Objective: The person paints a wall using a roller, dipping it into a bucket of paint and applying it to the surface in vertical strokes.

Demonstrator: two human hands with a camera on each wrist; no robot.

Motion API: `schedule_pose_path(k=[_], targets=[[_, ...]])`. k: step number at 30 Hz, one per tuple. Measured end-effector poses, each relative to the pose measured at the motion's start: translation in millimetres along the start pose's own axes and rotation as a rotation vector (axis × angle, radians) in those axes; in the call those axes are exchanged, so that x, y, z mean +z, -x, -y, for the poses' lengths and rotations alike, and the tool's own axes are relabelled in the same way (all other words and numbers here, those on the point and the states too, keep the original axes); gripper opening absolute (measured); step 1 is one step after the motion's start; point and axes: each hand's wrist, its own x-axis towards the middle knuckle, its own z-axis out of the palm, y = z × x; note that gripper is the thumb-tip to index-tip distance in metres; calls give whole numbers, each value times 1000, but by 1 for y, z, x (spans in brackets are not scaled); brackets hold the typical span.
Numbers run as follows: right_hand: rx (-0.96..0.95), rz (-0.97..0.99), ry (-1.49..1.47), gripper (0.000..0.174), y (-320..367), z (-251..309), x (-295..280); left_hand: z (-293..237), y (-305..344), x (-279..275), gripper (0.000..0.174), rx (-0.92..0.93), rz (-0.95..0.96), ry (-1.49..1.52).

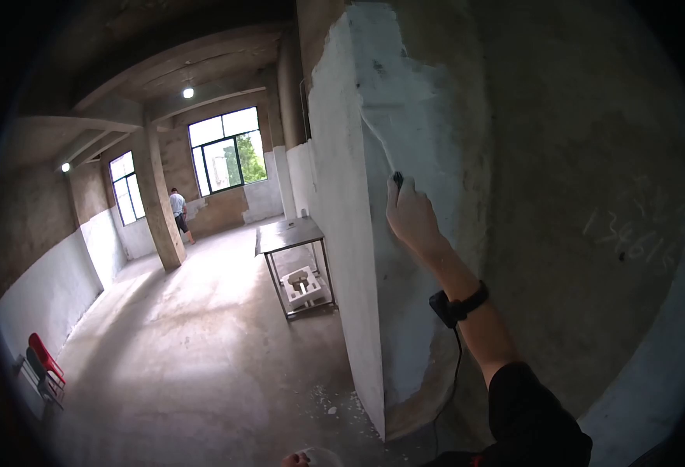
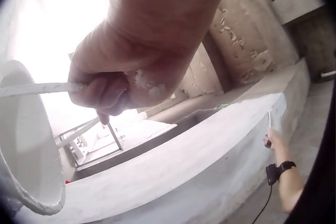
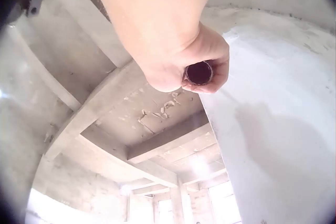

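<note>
My right hand is raised to the corner of a wall. It grips a wall tool with a round dark handle and a thin, pale, slightly curved front part lying along the white patch. In the right wrist view, fingers curl round the hollow handle end; the rest of the tool is hidden behind the hand. Low down, my left hand, with white crumbs on its skin, clasps the pale strap handle of a white bucket. Only a sliver of that hand shows at the head view's bottom edge.
Beyond the corner stands a metal table with a white foam piece on its lower shelf. A red chair stands at far left. Another person is by the windows. White bits lie on the floor.
</note>
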Motion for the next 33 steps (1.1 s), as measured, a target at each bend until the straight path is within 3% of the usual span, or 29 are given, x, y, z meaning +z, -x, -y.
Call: schedule_pose_path(k=[1, 3, 5, 7, 9, 12, 15, 17, 19, 21, 23, 25, 27, 30, 33], targets=[[-82, -42, 2, 38, -17, -1, 2, 3, -1, 1, 36, 1, 1, -1], [-67, -126, 1, 34, -52, 18, -13, 14, 0, 10, 33, 0, 3, 74], [-254, -146, 88, 43, -87, 32, -33, 21, -1, 18, 32, -15, 8, 76], [-414, -215, 262, 36, -132, 40, -42, 24, 1, 19, 32, -32, 10, 78], [-476, -237, 515, 25, -186, 47, -41, 22, 4, 17, 34, 22, -11, 94], [-399, -142, 457, 26, -209, 61, -60, 3, 9, 9, 36, -38, 2, 145], [-502, -92, 654, 33, -189, 53, -61, -11, 16, -2, 37, -45, -14, 112], [-312, -115, 339, 34, -143, 48, -62, -14, 18, -4, 37, -58, 0, 74], [-6, -96, 17, 35, -124, 30, -37, -18, 18, -5, 37, -67, 12, 37], [5, -57, 2, 39, -85, 17, -27, -19, 18, -6, 37, -82, 35, 80], [-311, -33, 299, 44, -47, -11, -10, -12, 16, -1, 37, -69, 14, 81], [66, 43, 4, 38, -10, -15, -7, -12, 15, 1, 37, -54, -9, 90], [95, 59, 29, 38, 19, -18, -4, -15, 10, 2, 37, -125, 43, 80], [102, 14, 43, 39, 15, -22, -6, 17, -5, 26, 37, -28, 36, 5], [36, -28, -24, 45, -23, -14, -20, 1, 3, 26, 36, -88, 30, 131]])
